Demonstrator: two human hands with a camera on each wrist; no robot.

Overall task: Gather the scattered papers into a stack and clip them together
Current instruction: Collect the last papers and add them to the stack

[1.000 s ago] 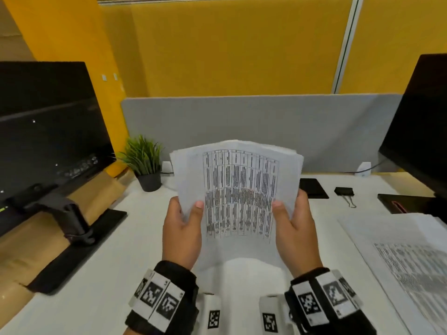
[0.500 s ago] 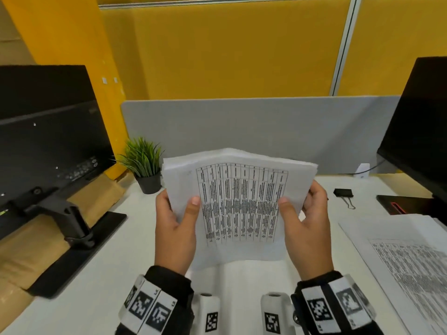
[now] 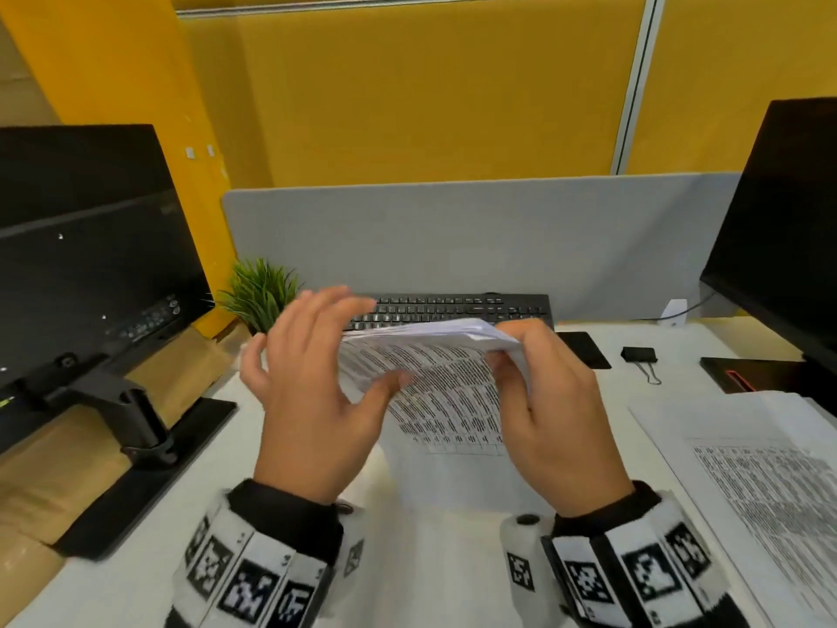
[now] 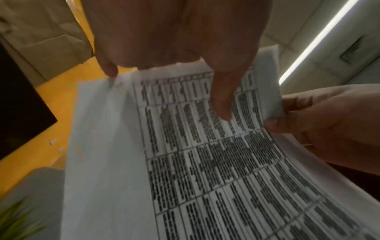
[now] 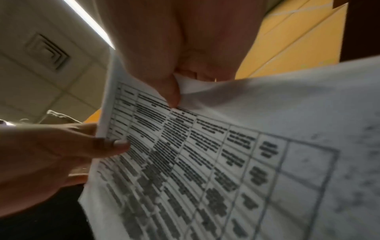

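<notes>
- A white desk (image 3: 136, 559) fills the lower half of the head view, with a grey partition (image 3: 453, 237) across the middle and a dark monitor at each side edge.
- More printed sheets (image 3: 747, 482) lie flat at the lower right, apart from the held stack, so the gathering looks unfinished.
- A stack of papers (image 3: 435, 378) printed with tables sits at frame centre, held above the desk and tipped so its far edge points away, towards a black keyboard (image 3: 453, 308).
- The right hand (image 3: 557, 410), centre right, has its thumb and fingers curled round the stack's right edge; the right wrist view shows the thumb pressed on the printed face.
- The left hand (image 3: 312, 392), centre left, is spread wide, fingers straight; its thumb touches the printed face while the fingers reach over the far left corner. It grips nothing firmly.
- A black binder clip (image 3: 638, 355) rests on the desk at the right, well apart from both hands.
- To do this step well, I judge the stack should be held loosely and tapped on edge until the sheets sit flush before the loose sheets are added.
</notes>
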